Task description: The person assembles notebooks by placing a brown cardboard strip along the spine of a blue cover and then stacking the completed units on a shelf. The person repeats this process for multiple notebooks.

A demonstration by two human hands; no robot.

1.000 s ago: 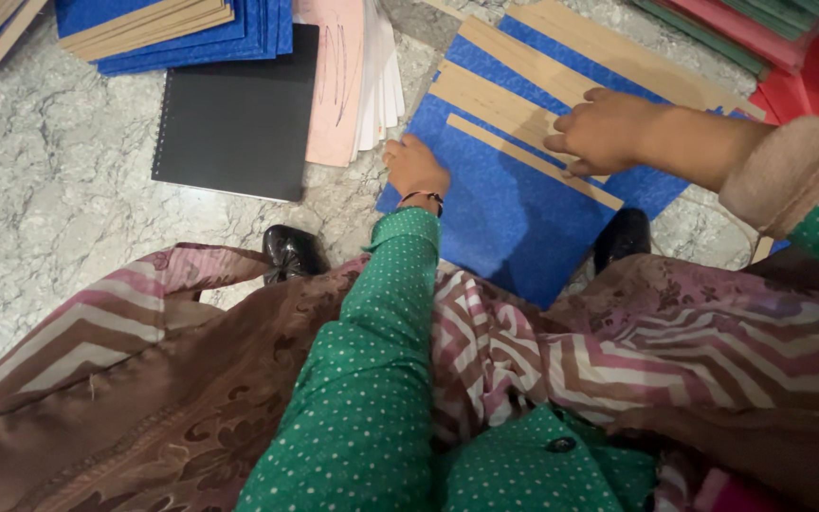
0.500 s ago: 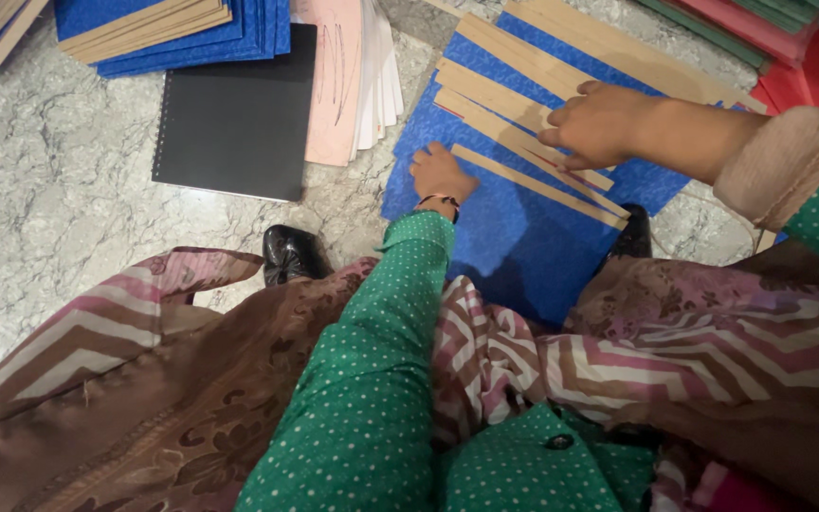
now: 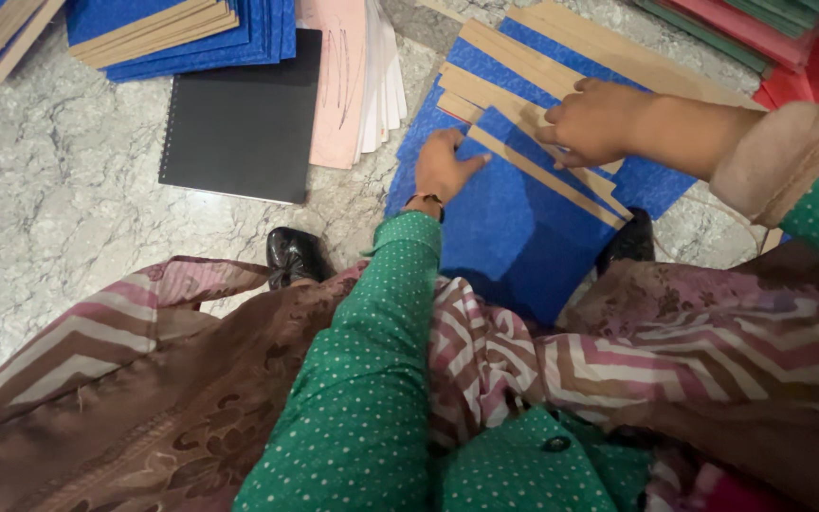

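Both hands on blue covers | left hand flat, fingers released | right hand fingers pinching top cover

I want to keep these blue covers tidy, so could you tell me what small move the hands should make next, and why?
Probably slide the top blue cover a little further to square it with the fanned stack. The left hand lies flat on its near corner and the right hand presses its tan strip, yet the cover sits askew across the others.
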